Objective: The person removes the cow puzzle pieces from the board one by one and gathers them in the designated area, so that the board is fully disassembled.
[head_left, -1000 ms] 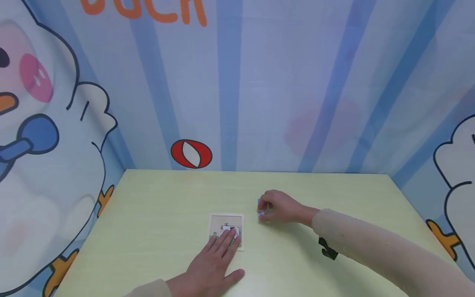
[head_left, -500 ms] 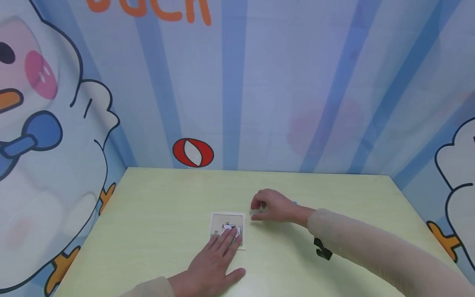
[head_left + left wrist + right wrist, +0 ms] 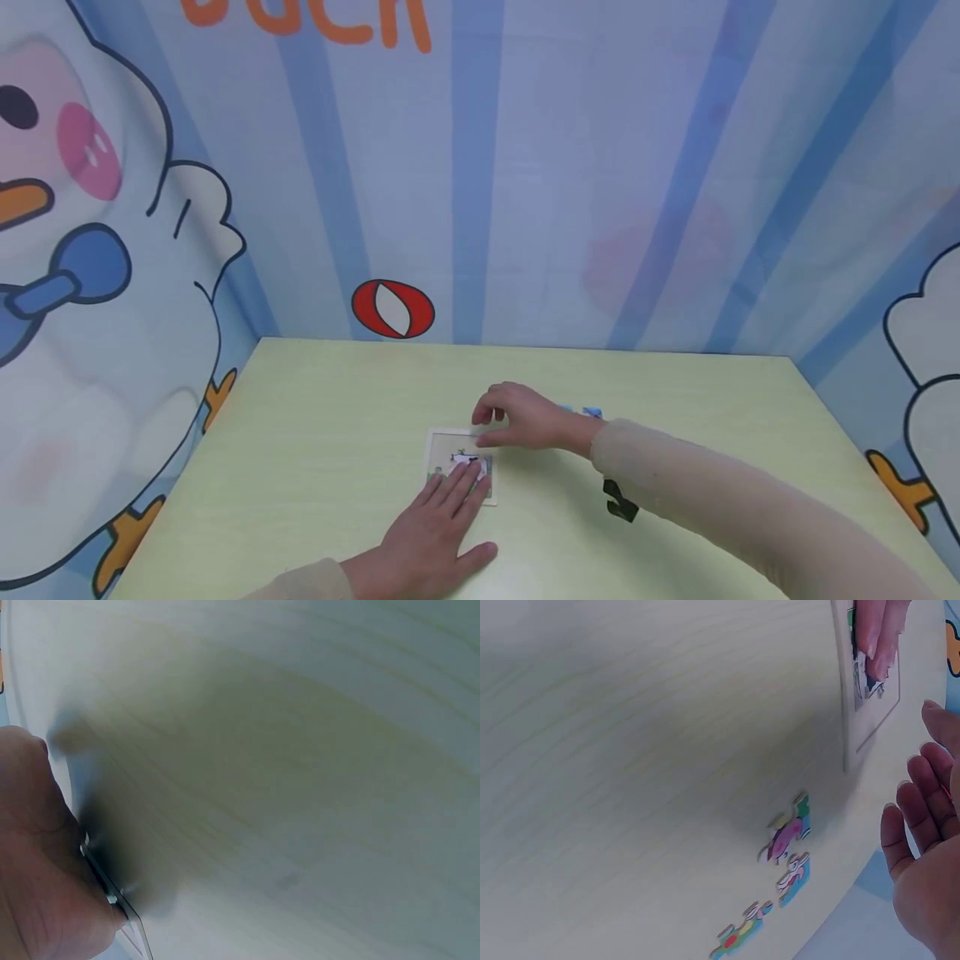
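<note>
A white-rimmed picture board (image 3: pixel 430 454) is lying flat on a pale yellow-green table (image 3: pixel 337 417). The person's left hand (image 3: pixel 431 533) is resting on the near part of the board, fingers straight, partly covering its white figure (image 3: pixel 459 457). The right hand (image 3: pixel 521 417) is hovering around the board's far right corner, fingers loosely bent, thumb and forefinger standing apart with only air between; I cannot tell whether the thumb is touching the board. To the right of the board, going outward, a purple piece (image 3: pixel 786 840), a pink-and-white piece (image 3: pixel 793 879) and a green piece (image 3: pixel 739 935) with a red spot are lying. Beyond the board, a blue striped curtain (image 3: pixel 540 167) is hanging.
</note>
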{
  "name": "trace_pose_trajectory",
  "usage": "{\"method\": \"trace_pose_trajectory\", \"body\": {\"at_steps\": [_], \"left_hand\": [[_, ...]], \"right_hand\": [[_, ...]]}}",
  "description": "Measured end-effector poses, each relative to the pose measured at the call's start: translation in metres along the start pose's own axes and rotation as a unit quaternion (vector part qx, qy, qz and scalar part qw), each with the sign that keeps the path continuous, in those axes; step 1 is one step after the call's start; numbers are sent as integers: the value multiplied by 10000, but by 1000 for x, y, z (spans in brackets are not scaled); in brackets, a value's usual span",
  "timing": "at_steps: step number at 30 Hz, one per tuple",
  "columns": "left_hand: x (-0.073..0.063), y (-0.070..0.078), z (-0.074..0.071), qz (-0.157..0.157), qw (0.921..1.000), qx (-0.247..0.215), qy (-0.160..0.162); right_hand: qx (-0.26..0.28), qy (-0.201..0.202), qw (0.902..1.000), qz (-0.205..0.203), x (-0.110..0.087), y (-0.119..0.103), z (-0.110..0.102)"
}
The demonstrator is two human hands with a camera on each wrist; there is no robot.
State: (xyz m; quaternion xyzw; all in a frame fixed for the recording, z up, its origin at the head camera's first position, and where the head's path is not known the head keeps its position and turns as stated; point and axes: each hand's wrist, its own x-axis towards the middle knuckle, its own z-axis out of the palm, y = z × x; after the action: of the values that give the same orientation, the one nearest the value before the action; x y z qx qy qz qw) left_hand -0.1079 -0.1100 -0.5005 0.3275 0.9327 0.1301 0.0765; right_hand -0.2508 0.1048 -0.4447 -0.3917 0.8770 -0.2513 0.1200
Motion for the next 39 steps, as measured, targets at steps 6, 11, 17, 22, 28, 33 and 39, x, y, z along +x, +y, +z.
{"method": "trace_pose_trajectory", "body": {"at_steps": [6,11,17,22,28,33,39], "left_hand": [[0,1,-2,19,9999,-103,-19],[-1,0,-1,97,9998,-169,89],[0,-2,3,162,9996,-194,139],[1,-7,13,215,9992,49,333],[0,-4,7,156,9996,-129,194],[0,-6,10,159,9995,-84,253],[0,-9,15,169,9993,25,331]], "right_hand": [[-7,-120,9999,30,10,-6,5],[-33,-235,9997,33,15,-5,10],[-151,-375,9992,-68,20,-4,15],[-270,-465,9985,-45,23,-2,18],[-239,-594,9979,-28,24,0,20],[-266,-665,9974,-89,25,2,21],[-181,-752,9970,-11,25,2,21]]}}
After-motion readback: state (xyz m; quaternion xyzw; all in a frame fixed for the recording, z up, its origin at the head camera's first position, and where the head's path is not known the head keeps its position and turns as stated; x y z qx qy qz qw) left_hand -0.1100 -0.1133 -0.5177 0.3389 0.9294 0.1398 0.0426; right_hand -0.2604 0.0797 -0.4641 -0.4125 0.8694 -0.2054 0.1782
